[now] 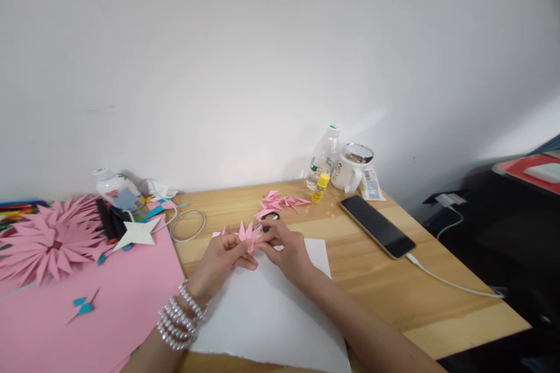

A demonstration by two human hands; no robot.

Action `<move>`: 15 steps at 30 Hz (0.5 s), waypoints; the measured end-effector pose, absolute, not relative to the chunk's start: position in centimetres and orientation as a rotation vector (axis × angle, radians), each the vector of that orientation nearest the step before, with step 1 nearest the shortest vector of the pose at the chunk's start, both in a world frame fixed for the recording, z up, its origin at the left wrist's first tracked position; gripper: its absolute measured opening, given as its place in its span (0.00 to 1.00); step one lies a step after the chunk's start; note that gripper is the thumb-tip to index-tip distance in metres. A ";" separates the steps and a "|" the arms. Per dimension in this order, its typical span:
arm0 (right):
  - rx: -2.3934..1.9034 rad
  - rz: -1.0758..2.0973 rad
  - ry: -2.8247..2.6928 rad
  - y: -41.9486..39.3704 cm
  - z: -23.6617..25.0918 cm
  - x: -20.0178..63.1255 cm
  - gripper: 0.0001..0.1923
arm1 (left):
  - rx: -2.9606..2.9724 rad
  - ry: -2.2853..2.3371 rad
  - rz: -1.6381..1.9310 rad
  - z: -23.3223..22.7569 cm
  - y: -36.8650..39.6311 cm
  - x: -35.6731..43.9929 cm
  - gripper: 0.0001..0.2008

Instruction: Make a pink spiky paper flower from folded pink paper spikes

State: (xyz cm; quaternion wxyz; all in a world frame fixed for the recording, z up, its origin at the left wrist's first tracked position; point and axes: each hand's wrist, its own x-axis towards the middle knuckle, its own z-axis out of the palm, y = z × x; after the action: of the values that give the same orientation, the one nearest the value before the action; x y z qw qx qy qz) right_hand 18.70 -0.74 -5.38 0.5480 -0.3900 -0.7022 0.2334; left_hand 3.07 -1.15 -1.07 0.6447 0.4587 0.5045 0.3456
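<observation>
White sheet lying nearest; pink spiked piece being gripped by both hands, left, right; finished flower done, loose points being left unused.

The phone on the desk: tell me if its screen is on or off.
Off. The phone lies flat on the wooden desk, screen up and uniformly dark, with a white cable running from its near end.
</observation>
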 end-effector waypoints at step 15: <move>-0.914 0.505 -1.664 -0.7 -5.3 18.6 0.18 | 0.971 1.131 0.828 -1.3 -1.1 3.3 0.16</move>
State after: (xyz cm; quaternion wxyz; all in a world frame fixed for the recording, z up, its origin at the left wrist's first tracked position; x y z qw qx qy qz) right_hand 18.61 -0.67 -5.34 0.5551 -0.3872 -0.7044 0.2138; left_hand 3.27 -1.07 -1.27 0.6580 0.4288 0.4993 0.3658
